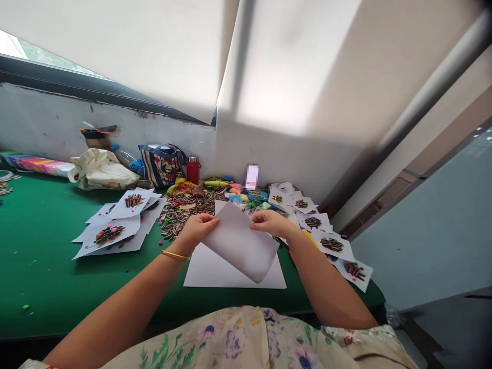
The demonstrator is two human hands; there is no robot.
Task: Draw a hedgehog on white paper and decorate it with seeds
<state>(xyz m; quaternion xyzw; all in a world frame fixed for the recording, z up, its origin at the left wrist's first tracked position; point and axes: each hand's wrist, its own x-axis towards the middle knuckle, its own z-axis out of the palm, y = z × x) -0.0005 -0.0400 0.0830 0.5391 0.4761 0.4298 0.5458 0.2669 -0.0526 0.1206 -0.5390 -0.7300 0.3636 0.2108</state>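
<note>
While both hands [195, 229] [272, 224] hold paper [242, 243], green tabletop [49, 230], pale blinds [284, 66]

I can read no word, brand, number or sign. The small screen [251, 177] is covered by pixel blur, and the print on the striped bag [163, 166] is too small for reading.

A striped bag [162, 166] stands between a red flask [192, 170] and a clear bottle [127, 158]
</note>
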